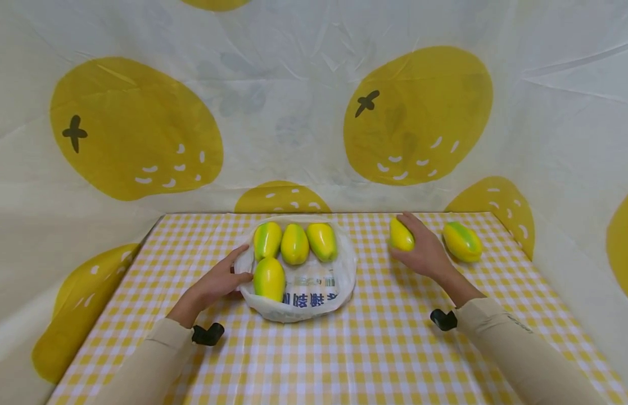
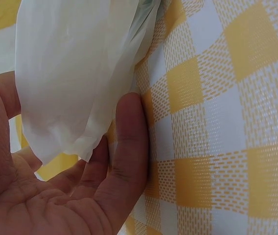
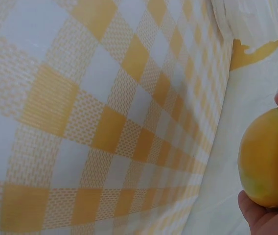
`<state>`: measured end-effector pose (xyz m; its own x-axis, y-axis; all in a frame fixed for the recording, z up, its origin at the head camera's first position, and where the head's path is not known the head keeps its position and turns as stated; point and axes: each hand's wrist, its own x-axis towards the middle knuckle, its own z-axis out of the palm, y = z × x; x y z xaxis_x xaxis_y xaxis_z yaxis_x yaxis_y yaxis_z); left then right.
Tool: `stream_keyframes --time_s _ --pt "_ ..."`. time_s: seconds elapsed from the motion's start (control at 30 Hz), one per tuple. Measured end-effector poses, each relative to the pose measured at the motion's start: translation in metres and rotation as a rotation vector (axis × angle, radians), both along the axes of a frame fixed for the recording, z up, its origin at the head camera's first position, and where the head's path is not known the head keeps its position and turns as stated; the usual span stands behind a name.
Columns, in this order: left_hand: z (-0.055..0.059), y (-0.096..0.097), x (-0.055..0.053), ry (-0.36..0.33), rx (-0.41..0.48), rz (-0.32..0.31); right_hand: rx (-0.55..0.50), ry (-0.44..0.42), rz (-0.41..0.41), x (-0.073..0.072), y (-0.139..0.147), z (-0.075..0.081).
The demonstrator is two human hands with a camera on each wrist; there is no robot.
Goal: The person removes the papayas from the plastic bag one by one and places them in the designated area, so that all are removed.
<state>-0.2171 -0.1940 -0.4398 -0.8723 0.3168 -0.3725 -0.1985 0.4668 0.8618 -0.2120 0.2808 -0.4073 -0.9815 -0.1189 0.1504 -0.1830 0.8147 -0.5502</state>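
Note:
A white plastic bag (image 1: 348, 267) with its rim rolled open stands on the table, with several yellow-green papayas (image 1: 295, 244) inside it. My left hand (image 1: 217, 283) holds the bag's left side, and in the left wrist view the white plastic (image 2: 70, 73) lies between its curved fingers and thumb. To the right of the bag, my right hand (image 1: 422, 250) grips one papaya (image 1: 401, 235). In the right wrist view this papaya (image 3: 266, 156) sits between thumb and fingers, away from the tablecloth. Another papaya (image 1: 462, 242) lies on the table right of that hand.
A yellow-and-white checked cloth (image 1: 314, 365) covers the table. Behind it and at both sides hangs a pale curtain (image 1: 283, 112) printed with large yellow fruit. Dark printing and a barcode show on the plastic inside the bag.

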Motion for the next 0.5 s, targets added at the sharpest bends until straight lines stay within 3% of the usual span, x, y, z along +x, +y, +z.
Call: stream_keyframes --time_s 0.5 --pt "-0.001 -0.001 0.001 0.007 0.006 0.006 0.002 -0.004 -0.010 -0.004 0.012 -0.005"
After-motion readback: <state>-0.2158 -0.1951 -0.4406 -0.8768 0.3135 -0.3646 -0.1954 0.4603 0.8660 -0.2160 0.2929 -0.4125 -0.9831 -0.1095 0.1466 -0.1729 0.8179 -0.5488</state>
